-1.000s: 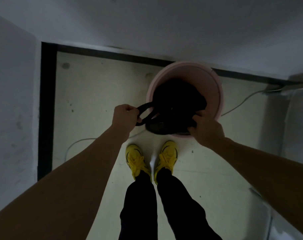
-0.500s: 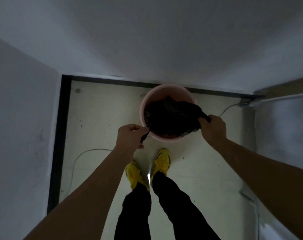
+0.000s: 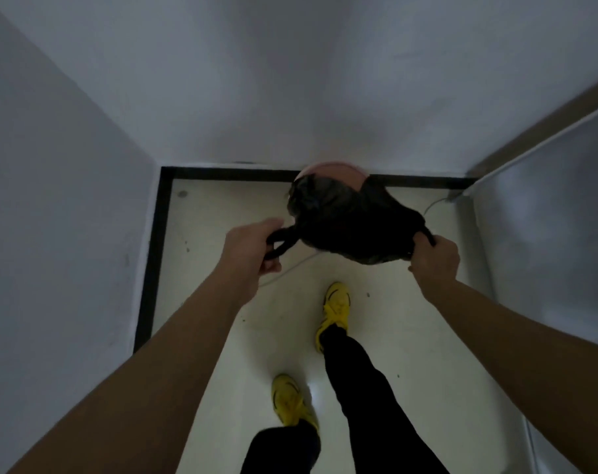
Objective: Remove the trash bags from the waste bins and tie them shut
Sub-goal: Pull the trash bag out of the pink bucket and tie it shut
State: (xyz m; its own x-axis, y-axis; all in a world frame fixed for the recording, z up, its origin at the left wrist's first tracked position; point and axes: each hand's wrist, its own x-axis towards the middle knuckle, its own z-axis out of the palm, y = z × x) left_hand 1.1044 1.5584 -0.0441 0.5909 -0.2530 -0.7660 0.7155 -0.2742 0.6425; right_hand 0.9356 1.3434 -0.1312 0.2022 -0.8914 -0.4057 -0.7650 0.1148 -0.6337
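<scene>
A black trash bag (image 3: 352, 220) hangs in the air between my two hands, in front of a pink waste bin (image 3: 335, 171) that stands against the far wall. Only the bin's upper rim shows; the bag hides the rest. My left hand (image 3: 253, 248) grips the bag's left handle loop. My right hand (image 3: 434, 256) holds the bag's right corner handle. The bag is stretched sideways between them, lifted above the floor.
White walls close in on the left and far side, with a black skirting strip (image 3: 154, 254) along the pale floor. A thin white cable (image 3: 290, 268) lies on the floor. A grey panel (image 3: 547, 213) stands at the right. My yellow shoes (image 3: 336, 306) are below the bag.
The bag has come up out of the pink bin and toward me, held by both hands. I have stepped back from the bin, one foot behind the other.
</scene>
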